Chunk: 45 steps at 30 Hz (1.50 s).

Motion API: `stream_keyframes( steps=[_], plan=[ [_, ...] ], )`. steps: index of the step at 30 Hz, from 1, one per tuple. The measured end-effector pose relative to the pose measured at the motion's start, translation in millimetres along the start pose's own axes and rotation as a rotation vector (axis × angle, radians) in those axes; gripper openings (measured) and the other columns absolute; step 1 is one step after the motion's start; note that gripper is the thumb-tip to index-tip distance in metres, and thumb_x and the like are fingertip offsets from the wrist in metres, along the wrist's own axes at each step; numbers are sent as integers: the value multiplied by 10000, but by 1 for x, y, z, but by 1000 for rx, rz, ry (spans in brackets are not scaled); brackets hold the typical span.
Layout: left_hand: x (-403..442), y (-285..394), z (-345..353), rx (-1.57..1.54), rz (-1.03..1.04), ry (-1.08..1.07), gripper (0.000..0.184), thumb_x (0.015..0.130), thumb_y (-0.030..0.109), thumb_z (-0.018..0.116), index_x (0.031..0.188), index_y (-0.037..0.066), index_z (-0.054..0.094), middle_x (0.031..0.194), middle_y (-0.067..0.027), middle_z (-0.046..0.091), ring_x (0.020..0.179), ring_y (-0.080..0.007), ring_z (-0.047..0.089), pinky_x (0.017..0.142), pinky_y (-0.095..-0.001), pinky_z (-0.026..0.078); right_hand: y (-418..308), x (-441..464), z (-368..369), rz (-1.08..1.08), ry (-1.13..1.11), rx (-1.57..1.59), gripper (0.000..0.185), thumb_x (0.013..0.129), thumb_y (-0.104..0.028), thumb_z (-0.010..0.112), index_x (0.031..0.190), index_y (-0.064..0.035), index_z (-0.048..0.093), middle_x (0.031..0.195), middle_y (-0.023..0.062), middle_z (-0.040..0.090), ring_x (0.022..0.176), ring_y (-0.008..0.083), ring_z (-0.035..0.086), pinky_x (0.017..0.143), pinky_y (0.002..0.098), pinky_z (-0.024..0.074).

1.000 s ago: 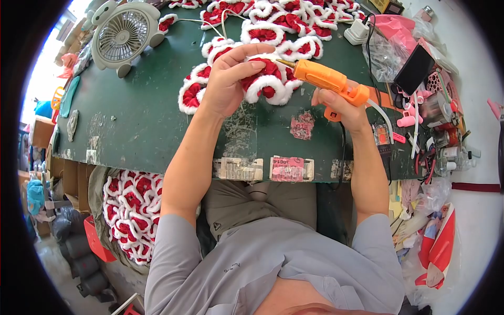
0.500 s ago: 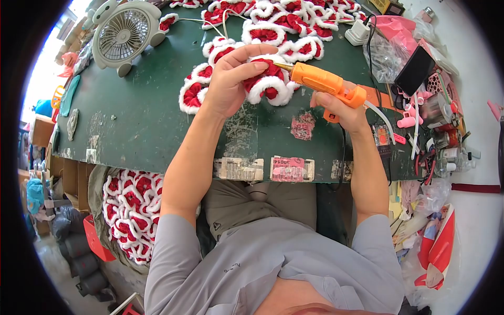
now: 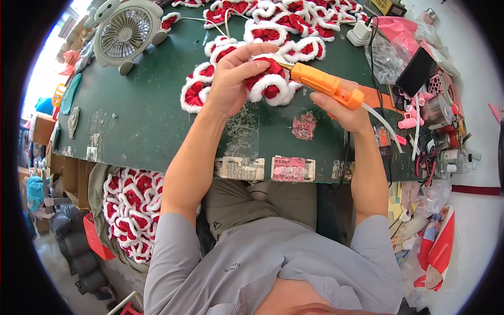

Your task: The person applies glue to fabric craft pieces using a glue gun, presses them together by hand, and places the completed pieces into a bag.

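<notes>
Between the thumb and fingers of my left hand (image 3: 234, 79) is a red piece with white fluffy trim (image 3: 271, 88), held above the green table. My right hand (image 3: 344, 107) is wrapped round an orange glue gun (image 3: 320, 80), whose metal tip points left at the red fabric, close to my left fingertips. Whether the tip touches the fabric cannot be made out. A white glue stick (image 3: 382, 123) sticks out of the gun's back end. More red and white trimmed pieces (image 3: 195, 93) lie just left of and beyond my left hand.
A fan (image 3: 125, 35) stands at the table's back left. Many red-white pieces (image 3: 315, 16) lie at the back. On the right are a white plug adapter (image 3: 359, 33), a black phone (image 3: 416, 71), plastic bags and tools. A sack of similar pieces (image 3: 134, 212) is below left.
The glue gun's rear end has dipped slightly, and its glue stick and my right hand have shifted a little. My left hand keeps its hold on the piece.
</notes>
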<state>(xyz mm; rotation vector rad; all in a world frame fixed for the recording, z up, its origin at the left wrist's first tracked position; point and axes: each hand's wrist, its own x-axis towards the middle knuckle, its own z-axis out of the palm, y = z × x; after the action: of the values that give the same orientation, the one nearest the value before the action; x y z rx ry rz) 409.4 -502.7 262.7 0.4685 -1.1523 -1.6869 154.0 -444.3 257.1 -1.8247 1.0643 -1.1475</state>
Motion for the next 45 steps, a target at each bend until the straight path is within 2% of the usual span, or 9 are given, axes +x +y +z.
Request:
stream_keyframes(
  steps=[5,8,11,15,23,38,40,42,45],
  plan=[
    [1,5,-1,-98,2,-8,337,935,42,528,1251,-48,602,1118,-152,693,1011,-207,688,893,-344,559,-8,-3,-12,-7,-17,69,256,868,-171,744,1043,12,702,781,8,620,681,83,532,606,256,425],
    [0,4,4,-102,23,-13,358,944,66,512,1276,-52,576,1139,-161,686,1043,-224,681,914,-362,552,-1,-5,-10,-4,91,250,180,861,-144,693,930,19,662,870,78,657,784,117,586,736,282,467],
    [-2,-7,10,-124,-15,-92,361,942,71,546,1283,-47,570,1164,-148,681,1048,-208,682,919,-349,551,9,6,4,-151,152,374,193,864,-94,684,788,-67,508,1080,136,638,977,158,587,825,310,475],
    [-7,-18,26,-143,-88,-143,338,947,78,611,1276,2,592,1147,-100,681,1057,-158,661,907,-324,545,-1,5,30,73,184,593,225,837,18,715,868,-72,512,1120,111,620,936,144,603,835,298,497],
    [-5,-19,24,16,-78,-91,346,937,53,652,1273,-7,595,1098,-92,690,970,-116,663,835,-259,545,4,4,24,73,211,584,242,836,-6,746,883,-99,528,980,46,621,753,78,579,613,220,456],
    [-2,-22,13,87,26,-151,535,862,-10,730,1361,4,537,892,-13,671,848,-91,661,777,-243,549,8,6,-1,29,186,540,245,859,-49,730,891,-115,497,910,48,628,743,89,570,607,249,450],
    [-5,-22,15,61,13,-142,595,846,-15,741,1393,15,509,862,0,658,801,-76,638,732,-223,517,10,5,-1,47,164,546,245,862,-48,730,896,-116,497,910,45,628,747,88,572,606,247,449],
    [-6,-22,12,-21,17,-317,642,830,-8,757,1413,25,490,847,5,651,758,-64,607,692,-212,474,9,4,0,57,143,553,245,865,-48,730,900,-117,497,910,42,628,750,87,573,604,245,447],
    [-6,-24,16,4,-48,-268,609,853,5,732,1410,30,487,873,16,632,788,-56,583,713,-207,446,10,5,2,68,116,526,239,876,-50,725,903,-119,498,918,31,622,759,82,571,604,241,445]
  ],
)
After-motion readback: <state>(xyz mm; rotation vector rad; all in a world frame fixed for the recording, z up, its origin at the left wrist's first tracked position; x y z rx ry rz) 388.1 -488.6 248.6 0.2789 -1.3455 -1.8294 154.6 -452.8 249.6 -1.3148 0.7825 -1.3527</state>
